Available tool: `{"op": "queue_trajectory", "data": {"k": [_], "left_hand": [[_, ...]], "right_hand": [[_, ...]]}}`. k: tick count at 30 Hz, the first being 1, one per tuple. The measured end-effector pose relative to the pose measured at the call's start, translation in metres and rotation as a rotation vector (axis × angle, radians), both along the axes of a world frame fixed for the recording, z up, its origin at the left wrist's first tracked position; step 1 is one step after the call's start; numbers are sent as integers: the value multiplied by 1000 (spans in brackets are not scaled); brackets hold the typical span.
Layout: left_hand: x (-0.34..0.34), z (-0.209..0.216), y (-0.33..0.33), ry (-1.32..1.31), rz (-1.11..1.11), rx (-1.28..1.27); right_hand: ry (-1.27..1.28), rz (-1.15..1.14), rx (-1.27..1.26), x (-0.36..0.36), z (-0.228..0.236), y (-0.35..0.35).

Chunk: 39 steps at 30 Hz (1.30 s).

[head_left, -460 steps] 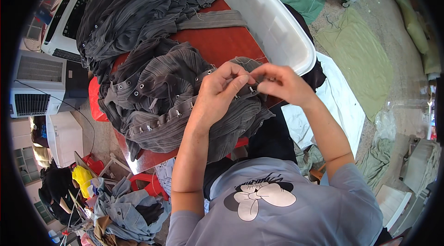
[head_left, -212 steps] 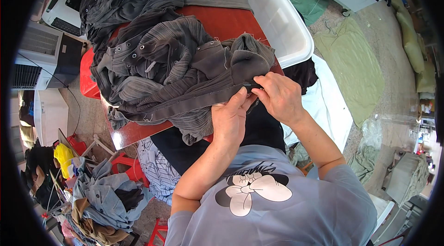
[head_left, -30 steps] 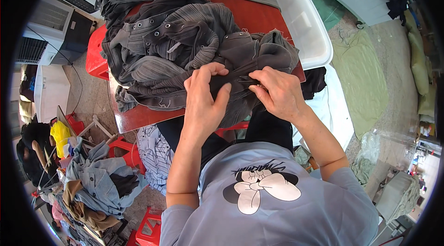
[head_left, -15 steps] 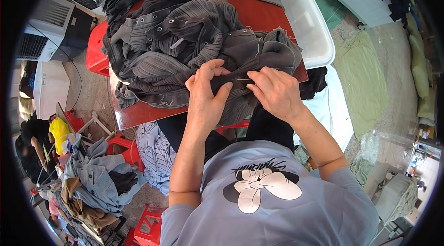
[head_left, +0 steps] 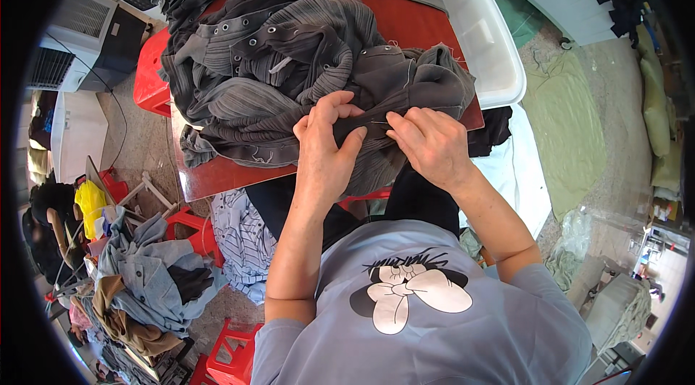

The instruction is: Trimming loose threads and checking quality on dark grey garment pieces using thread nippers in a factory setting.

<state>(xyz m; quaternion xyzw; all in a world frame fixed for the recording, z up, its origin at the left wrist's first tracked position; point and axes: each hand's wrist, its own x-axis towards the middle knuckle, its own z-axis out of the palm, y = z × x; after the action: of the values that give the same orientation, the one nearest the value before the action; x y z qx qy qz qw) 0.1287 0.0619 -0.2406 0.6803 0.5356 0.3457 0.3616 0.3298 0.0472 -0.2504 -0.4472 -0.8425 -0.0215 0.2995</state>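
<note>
A heap of dark grey ribbed garments [head_left: 253, 99] with metal eyelets lies bunched on a red tabletop [head_left: 427, 19]. My left hand [head_left: 324, 142] grips a fold of the dark grey garment [head_left: 373, 106] at the heap's near side, thumb and fingers curled round the cloth. Just to its right, my right hand [head_left: 434, 144] is closed in a pinch over the same fold. A thin needle [head_left: 378, 122] reaches from its fingertips toward the left hand, lying against the cloth. Where the needle's tip meets the fabric is too small to make out.
A white plastic tub [head_left: 499, 59] stands against the table's right side. Red stools [head_left: 152, 73] are at the left, and piled clothes [head_left: 156, 276] lie at the lower left. A striped shirt [head_left: 242, 240] hangs below the table's near edge. Green cloth [head_left: 565, 131] covers floor at right.
Both hands stay at the same fold. My right fingers have shifted slightly on the needle, and less of it shows. The view has moved a little.
</note>
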Motion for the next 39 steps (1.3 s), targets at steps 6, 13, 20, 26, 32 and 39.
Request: {"op": "queue_trajectory", "data": {"k": [6,13,20,26,32,39], "left_hand": [[-2,3,-3,-101,30,-47],[-21,8,-10,66,31,191],[-20,4,-10,102,92,195],[-24,0,-10,90,100,151],[-26,-5,-11,45,108,135],[-25,-8,-11,-9,141,123]], "right_hand": [[143,5,-2,2,-3,1],[221,4,-135,-3,9,0],[23,-2,-145,-16,19,4],[-64,-7,-199,-24,25,6],[-93,14,-224,-26,24,9],[-34,69,-251,-25,23,16]]}}
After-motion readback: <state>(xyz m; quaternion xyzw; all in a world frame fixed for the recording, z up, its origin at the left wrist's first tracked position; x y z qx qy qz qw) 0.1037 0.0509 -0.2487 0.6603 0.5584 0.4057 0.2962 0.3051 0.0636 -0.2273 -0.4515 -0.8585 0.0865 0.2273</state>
